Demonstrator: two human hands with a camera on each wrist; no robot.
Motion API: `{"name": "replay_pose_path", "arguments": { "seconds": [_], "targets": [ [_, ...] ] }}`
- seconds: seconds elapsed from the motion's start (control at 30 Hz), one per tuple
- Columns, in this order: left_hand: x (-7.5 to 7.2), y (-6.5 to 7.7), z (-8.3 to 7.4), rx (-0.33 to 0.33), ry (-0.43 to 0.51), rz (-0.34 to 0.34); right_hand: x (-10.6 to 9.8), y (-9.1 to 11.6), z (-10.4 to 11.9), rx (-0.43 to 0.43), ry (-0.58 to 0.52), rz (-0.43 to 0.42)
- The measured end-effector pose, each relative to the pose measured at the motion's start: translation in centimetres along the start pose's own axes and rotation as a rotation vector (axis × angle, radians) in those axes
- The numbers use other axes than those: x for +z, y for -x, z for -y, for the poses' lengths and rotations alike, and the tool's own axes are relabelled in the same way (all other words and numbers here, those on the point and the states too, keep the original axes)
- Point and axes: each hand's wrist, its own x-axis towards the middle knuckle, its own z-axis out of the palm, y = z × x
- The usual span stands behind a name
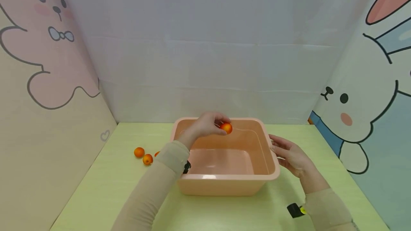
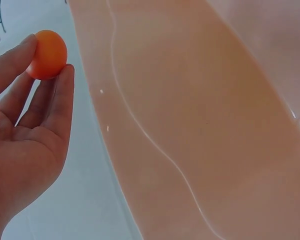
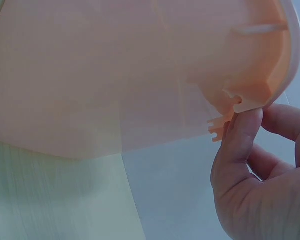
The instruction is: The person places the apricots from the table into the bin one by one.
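Small orange fruit (image 1: 226,128): above peach plastic basin (image 1: 231,177), pinched by left hand (image 1: 207,124), thumb opposing fingertips; light pressure should suit it.
Right hand (image 1: 290,156): grips basin's right rim; steady hold should limit sliding.
Loose orange fruits (image 1: 139,152): three visible, left of basin.

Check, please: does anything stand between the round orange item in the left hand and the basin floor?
Nothing visible does. The left hand holds the round orange item seemingly over the open basin; the right hand only holds the basin's side edge.
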Motion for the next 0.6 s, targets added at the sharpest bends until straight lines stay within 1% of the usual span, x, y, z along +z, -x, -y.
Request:
{"name": "replay_pose_path", "arguments": {
  "seconds": [0.13, 0.23, 0.33, 0.53, 0.6],
  "targets": [
    [0.6, -0.2, 0.2, -0.018, -0.102, 0.061, 0.0, 0.2, 0.0, -0.010, -0.032, 0.004],
    [1.1, -0.4, 0.5, -0.023, -0.153, 0.102, 0.0, 0.3, 0.0, -0.012, -0.046, 0.000],
    [1.5, -0.5, 0.6, -0.019, -0.159, 0.118, 0.1, 0.3, 0.1, -0.011, -0.046, -0.003],
    [2.0, -0.5, 0.9, -0.021, -0.102, 0.164, 0.2, 0.4, 0.1, -0.016, -0.043, -0.001],
    [2.1, -0.5, 0.9, -0.018, -0.096, 0.182, 0.2, 0.4, 0.1, -0.017, -0.047, -0.001]
  ]
}}
